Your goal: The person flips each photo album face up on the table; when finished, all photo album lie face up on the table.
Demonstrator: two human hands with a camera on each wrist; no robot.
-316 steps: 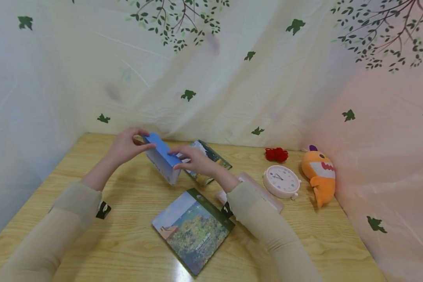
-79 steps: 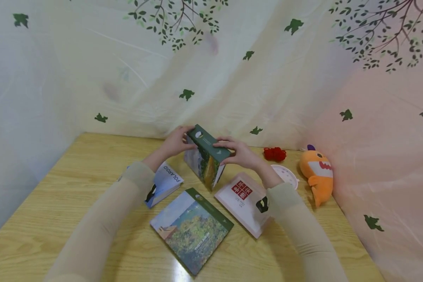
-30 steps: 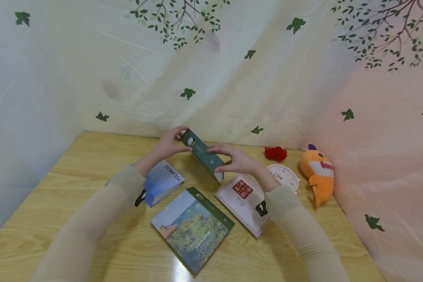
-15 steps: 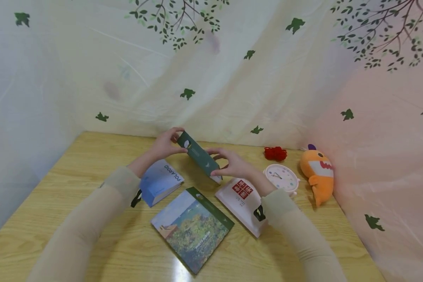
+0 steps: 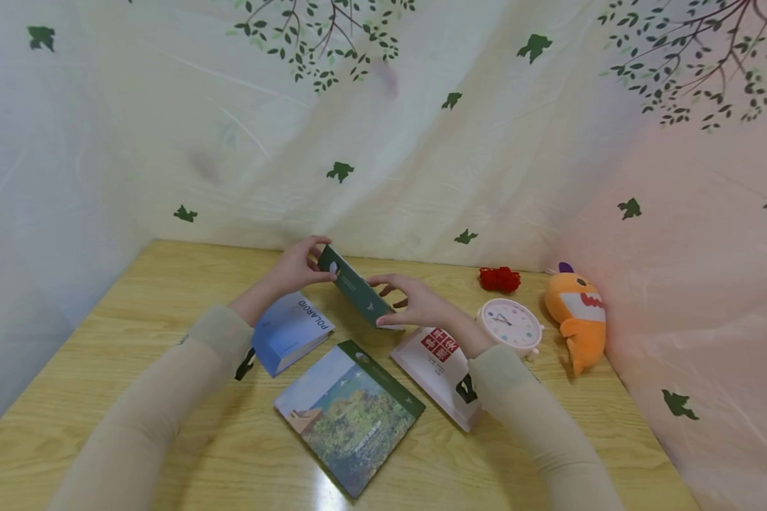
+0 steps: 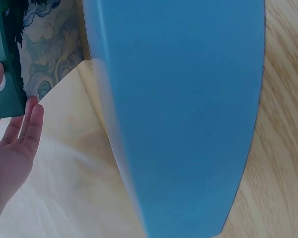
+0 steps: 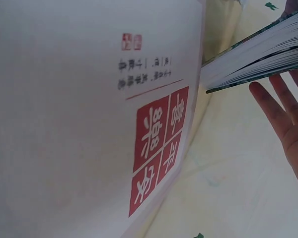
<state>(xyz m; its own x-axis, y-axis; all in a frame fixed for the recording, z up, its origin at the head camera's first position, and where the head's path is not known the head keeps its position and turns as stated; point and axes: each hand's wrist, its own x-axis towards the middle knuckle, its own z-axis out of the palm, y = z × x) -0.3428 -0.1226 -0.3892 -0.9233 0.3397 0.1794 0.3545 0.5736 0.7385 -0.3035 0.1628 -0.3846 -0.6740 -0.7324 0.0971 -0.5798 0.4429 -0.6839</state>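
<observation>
Both hands hold a photo album with a dark green spine (image 5: 356, 285) near the back of the table; it leans with its spine facing the person. My left hand (image 5: 297, 267) grips the spine's far end, thumb on the front; the left wrist view shows the fingers behind its swirled painted cover (image 6: 52, 49). My right hand (image 5: 415, 301) pinches the near end, and its page edges (image 7: 263, 49) show in the right wrist view. Below the left wrist lies a blue album (image 5: 292, 333) marked POLAROID. A pale pink album (image 5: 437, 376) with red characters lies beneath the right forearm.
Front and centre on the wooden table (image 5: 230, 454) lies another photo album (image 5: 351, 419) with a painted landscape cover. To the right stand a pink clock (image 5: 510, 326), a bundle of red yarn (image 5: 500, 279) and an orange shark plush (image 5: 577, 319). A printed cloth (image 5: 383, 177) hangs behind.
Earlier both hands held the blue album, which now lies on the table. Since then they took up the green-spined album, stood it spine up, then tilted and lowered it to the left.
</observation>
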